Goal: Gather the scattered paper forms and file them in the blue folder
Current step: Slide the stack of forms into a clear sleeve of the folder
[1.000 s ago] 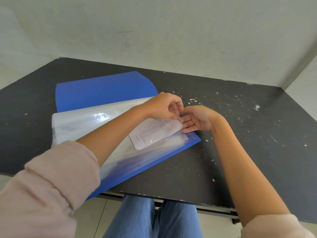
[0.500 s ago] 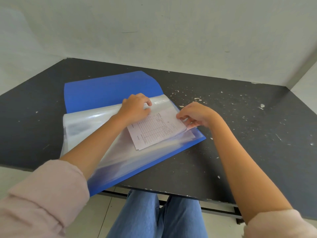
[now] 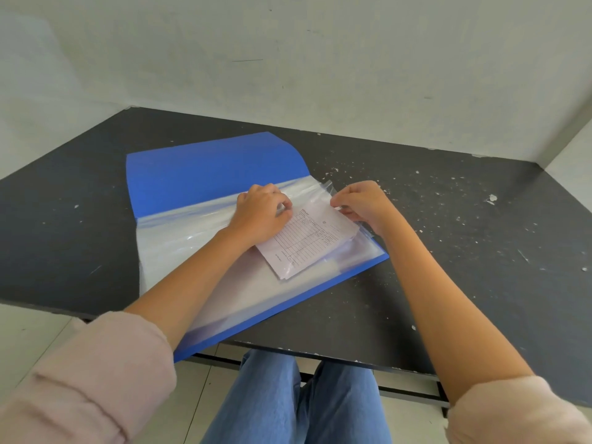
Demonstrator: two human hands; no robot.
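Note:
The blue folder (image 3: 205,168) lies open on the black table, its cover flipped back and its clear plastic sleeves (image 3: 179,241) facing up. A small stack of white printed paper forms (image 3: 307,241) sits in the top sleeve near its right end. My left hand (image 3: 261,211) presses down on the forms' left corner, fingers curled on the sleeve. My right hand (image 3: 362,203) pinches the sleeve's open right edge, just right of the forms.
The black table (image 3: 448,251) is flecked with white paint chips and stands in a corner between white walls. The folder's near corner overhangs the table's front edge (image 3: 320,350). Legs in blue jeans (image 3: 298,398) are below.
My left hand has slid left from the sleeve's opening and now rests on the forms. The forms lie deeper in the sleeve. My right hand has shifted to the sleeve's edge.

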